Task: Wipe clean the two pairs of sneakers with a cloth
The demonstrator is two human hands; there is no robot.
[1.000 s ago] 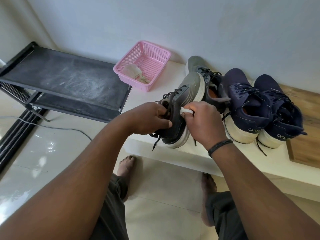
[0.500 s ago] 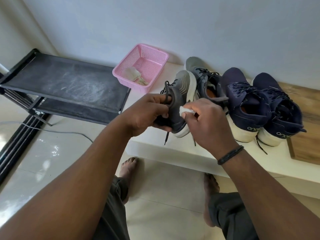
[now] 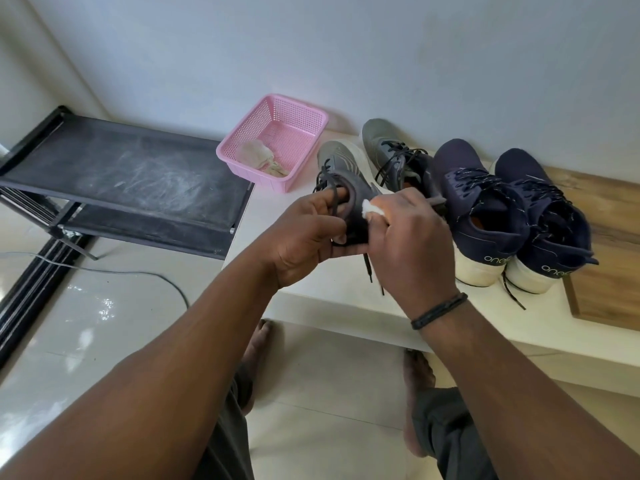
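Observation:
My left hand (image 3: 301, 237) grips a grey sneaker (image 3: 341, 174) at its collar, fingers hooked inside the opening, toe pointing away from me. My right hand (image 3: 408, 237) pinches a small white cloth (image 3: 372, 208) and presses it against the sneaker's right side near the heel. The other grey sneaker (image 3: 391, 150) stands on the white ledge (image 3: 332, 299) just behind. Two navy sneakers (image 3: 481, 199) (image 3: 550, 216) with white soles stand side by side to the right, heels toward me.
A pink plastic basket (image 3: 304, 123) holding a crumpled rag (image 3: 258, 157) sits at the ledge's back left. A dusty black shoe rack (image 3: 131, 174) stands to the left. A wooden board (image 3: 609, 258) lies on the right. A grey cable (image 3: 121, 271) runs across the tiled floor.
The grey sneaker has turned from sole-side-up on its side to nearly upright and moved away from me. My right hand with the cloth has slid toward the heel side.

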